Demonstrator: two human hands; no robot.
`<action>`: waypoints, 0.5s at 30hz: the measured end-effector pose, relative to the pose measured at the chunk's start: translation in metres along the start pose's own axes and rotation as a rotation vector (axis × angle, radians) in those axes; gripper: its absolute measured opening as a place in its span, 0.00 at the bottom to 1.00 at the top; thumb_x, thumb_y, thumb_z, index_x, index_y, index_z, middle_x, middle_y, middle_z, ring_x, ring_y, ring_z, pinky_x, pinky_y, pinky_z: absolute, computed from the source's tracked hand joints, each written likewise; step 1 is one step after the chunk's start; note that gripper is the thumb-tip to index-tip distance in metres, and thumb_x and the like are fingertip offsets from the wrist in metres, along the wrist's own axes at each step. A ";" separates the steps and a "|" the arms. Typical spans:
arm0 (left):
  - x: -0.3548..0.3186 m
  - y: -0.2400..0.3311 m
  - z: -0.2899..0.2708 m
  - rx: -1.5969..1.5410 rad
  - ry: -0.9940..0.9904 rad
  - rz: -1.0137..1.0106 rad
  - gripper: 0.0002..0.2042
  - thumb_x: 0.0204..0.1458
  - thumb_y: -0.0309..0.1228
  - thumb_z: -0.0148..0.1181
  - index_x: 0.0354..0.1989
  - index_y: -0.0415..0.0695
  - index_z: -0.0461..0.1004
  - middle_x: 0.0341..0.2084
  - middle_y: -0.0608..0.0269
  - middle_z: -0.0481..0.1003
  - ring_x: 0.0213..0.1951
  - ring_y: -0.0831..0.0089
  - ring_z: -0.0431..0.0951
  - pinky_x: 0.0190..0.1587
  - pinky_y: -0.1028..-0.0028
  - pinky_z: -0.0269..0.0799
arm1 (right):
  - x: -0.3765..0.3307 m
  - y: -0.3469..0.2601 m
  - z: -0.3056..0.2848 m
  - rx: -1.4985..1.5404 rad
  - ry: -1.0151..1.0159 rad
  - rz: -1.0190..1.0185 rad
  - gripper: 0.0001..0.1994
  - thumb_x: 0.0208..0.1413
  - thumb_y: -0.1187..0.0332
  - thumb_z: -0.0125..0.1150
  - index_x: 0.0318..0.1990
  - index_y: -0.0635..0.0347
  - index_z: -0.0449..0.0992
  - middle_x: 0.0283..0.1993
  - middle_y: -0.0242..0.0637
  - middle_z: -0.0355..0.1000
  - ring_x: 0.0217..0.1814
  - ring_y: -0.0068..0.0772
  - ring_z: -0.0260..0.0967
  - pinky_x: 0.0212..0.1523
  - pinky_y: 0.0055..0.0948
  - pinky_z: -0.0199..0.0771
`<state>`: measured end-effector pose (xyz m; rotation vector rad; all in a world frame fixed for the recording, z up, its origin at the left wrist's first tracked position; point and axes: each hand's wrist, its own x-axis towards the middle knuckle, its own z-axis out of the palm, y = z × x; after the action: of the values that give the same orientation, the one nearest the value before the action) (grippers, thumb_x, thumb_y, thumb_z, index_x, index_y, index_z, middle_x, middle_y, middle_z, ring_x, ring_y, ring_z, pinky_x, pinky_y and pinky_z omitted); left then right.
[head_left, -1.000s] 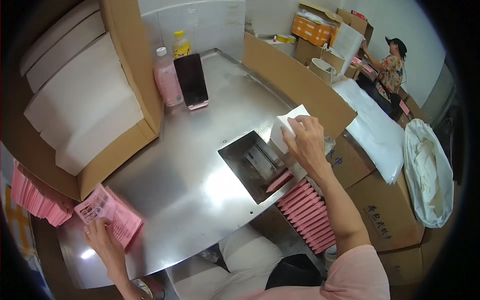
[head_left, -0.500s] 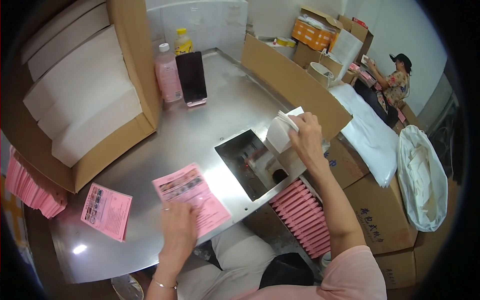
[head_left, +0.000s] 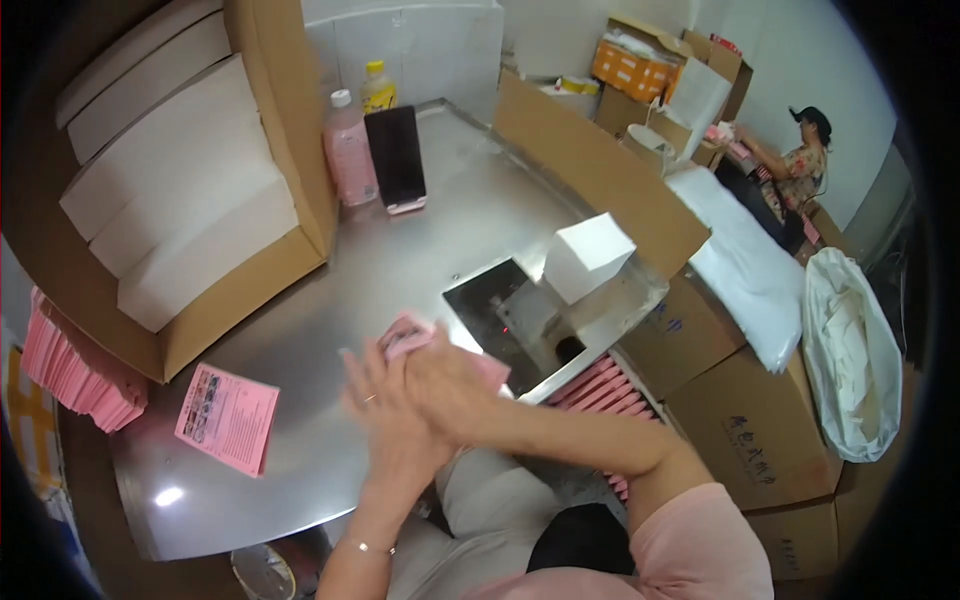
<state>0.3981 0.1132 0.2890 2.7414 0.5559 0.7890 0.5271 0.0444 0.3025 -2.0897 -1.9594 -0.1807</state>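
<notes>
Over the front of the metal table, my left hand (head_left: 375, 395) has its fingers spread against a pink printed sheet (head_left: 492, 372). My right hand (head_left: 440, 385) crosses beside it, closed on the sheet, which is bent up and partly hidden by both hands. Whether anything lies inside the sheet cannot be seen. A white block of folded tissues (head_left: 590, 258) stands beyond the dark square opening (head_left: 500, 325) in the table. To the left lies another pink printed sheet (head_left: 228, 418), folded, on the metal.
An open carton (head_left: 245, 300) of white stacks stands at left, above a bundle of pink sheets (head_left: 80, 365). Bottles (head_left: 350, 150) and a phone on a stand (head_left: 396, 155) are behind. Pink packets (head_left: 605, 385) sit below the table. Cartons, bags and another person (head_left: 800, 165) are at right.
My right hand has left the white tissues and come left to the pink sheet by my left hand. The sheet, flat before, is now bent up between my hands. The view has shifted slightly.
</notes>
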 end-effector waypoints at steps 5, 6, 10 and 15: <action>-0.010 -0.008 -0.013 0.070 -0.110 -0.011 0.31 0.44 0.48 0.66 0.58 0.48 0.72 0.66 0.45 0.62 0.62 0.42 0.61 0.54 0.48 0.57 | -0.060 0.046 -0.045 -0.147 0.445 0.078 0.16 0.45 0.74 0.62 0.45 0.62 0.74 0.43 0.45 0.74 0.45 0.49 0.73 0.54 0.51 0.71; -0.012 -0.009 -0.012 0.140 -0.030 -0.044 0.25 0.47 0.47 0.64 0.54 0.50 0.76 0.61 0.44 0.65 0.57 0.47 0.64 0.51 0.53 0.58 | -0.056 0.056 -0.068 -0.378 0.493 0.220 0.14 0.49 0.73 0.63 0.45 0.62 0.75 0.44 0.46 0.73 0.45 0.51 0.72 0.53 0.49 0.70; -0.002 0.001 -0.007 0.143 -0.004 0.004 0.24 0.49 0.47 0.63 0.52 0.48 0.76 0.55 0.40 0.67 0.54 0.47 0.65 0.49 0.54 0.58 | -0.075 0.123 -0.077 -0.525 0.472 0.527 0.16 0.53 0.66 0.66 0.47 0.62 0.78 0.41 0.43 0.71 0.46 0.46 0.68 0.50 0.46 0.66; 0.001 -0.003 -0.012 0.149 -0.003 0.053 0.27 0.48 0.53 0.65 0.46 0.43 0.74 0.55 0.49 0.67 0.51 0.50 0.64 0.49 0.54 0.57 | -0.080 0.137 -0.076 -0.303 0.522 0.565 0.09 0.58 0.68 0.61 0.39 0.63 0.83 0.33 0.43 0.68 0.40 0.44 0.66 0.43 0.43 0.67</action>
<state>0.3912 0.1175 0.2979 2.9035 0.5652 0.7857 0.6636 -0.0601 0.3379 -2.3685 -1.0533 -0.8427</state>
